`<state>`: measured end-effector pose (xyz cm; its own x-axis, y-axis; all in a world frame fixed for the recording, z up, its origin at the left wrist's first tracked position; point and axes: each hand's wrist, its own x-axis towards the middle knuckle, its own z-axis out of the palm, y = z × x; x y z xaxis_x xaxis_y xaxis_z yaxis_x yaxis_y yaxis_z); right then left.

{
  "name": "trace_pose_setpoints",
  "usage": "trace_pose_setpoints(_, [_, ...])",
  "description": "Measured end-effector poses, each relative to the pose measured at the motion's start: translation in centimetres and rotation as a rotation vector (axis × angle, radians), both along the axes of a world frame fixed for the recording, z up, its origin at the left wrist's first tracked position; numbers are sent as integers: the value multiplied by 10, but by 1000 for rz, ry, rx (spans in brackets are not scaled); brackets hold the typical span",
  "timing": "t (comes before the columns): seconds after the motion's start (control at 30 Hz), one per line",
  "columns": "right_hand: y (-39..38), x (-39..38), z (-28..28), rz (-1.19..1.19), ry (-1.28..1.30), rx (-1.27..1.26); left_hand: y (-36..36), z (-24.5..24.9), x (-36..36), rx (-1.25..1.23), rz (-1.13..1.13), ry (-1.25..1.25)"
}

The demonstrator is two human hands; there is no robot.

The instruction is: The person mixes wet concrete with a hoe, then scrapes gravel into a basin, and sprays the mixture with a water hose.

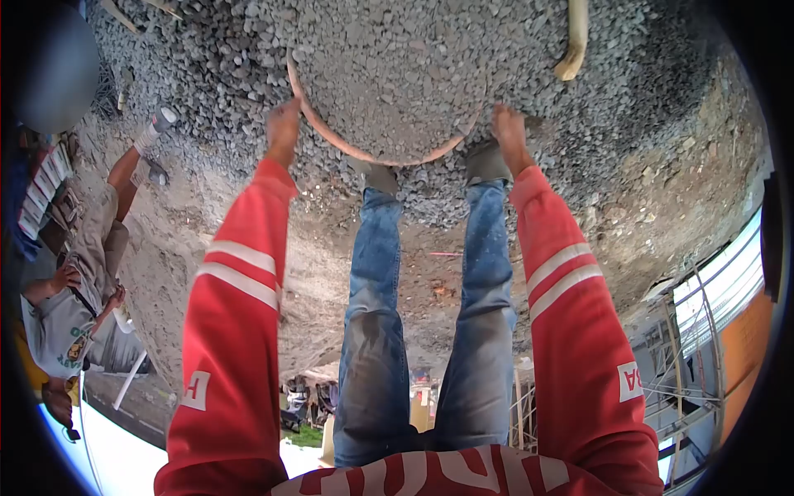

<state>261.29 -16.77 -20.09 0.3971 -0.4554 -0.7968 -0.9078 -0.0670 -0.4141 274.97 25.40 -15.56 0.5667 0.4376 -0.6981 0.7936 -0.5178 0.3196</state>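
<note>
A round pan or sieve with a thin orange-brown rim [361, 154] lies on the gravel, filled with grey stones. At the rim's left side is my left hand [283, 131], its fingers curled closed on the edge. On the other side, my right hand [509, 135] is also closed, at the right edge of the rim; its fingertips are small and partly hidden. My shoes stand just behind the near edge of the rim.
Grey gravel [211, 74] surrounds the pan. A wooden handle [576, 41] lies at the upper right. Another person [91, 256] is at the left, near stacked items. Poles and an orange wall [744, 339] appear at the lower right.
</note>
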Motion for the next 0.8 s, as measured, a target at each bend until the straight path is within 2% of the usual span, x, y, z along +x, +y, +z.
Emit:
trace_pose_setpoints(0.03, [7, 3, -10, -224, -18, 76, 9, -6, 15, -149, 66, 39])
trace_pose_setpoints(0.1, [14, 19, -27, -463, -38, 300, 16, -24, 46, -362, 68, 211])
trace_pose_setpoints(0.17, [21, 35, -22, -548, -12, 311, 2, -48, 59, -381, 267, 55])
trace_pose_setpoints(0.27, [29, 23, -46, -501, 12, 164, -24, -46, 64, -407, 357, 40])
trace_pose_setpoints(0.33, [27, 21, -48, -554, -146, 329, -31, -45, 70, -315, 263, -25])
trace_pose_setpoints(0.43, [27, 24, -36, -504, -82, 398, -20, -57, 68, -316, 293, 9])
trace_pose_setpoints(0.47, [32, 34, -10, -439, -70, 351, -31, -53, 68, -291, 382, -36])
trace_pose_setpoints(0.6, [37, 24, -7, -280, -92, 236, -22, -72, 57, -290, 287, -21])
trace_pose_setpoints(0.67, [43, 9, 8, -81, -38, 80, -32, -58, 34, -79, 163, -10])
trace_pose_setpoints(0.8, [52, -38, 16, -70, -13, -56, -32, -64, -11, -180, 82, 51])
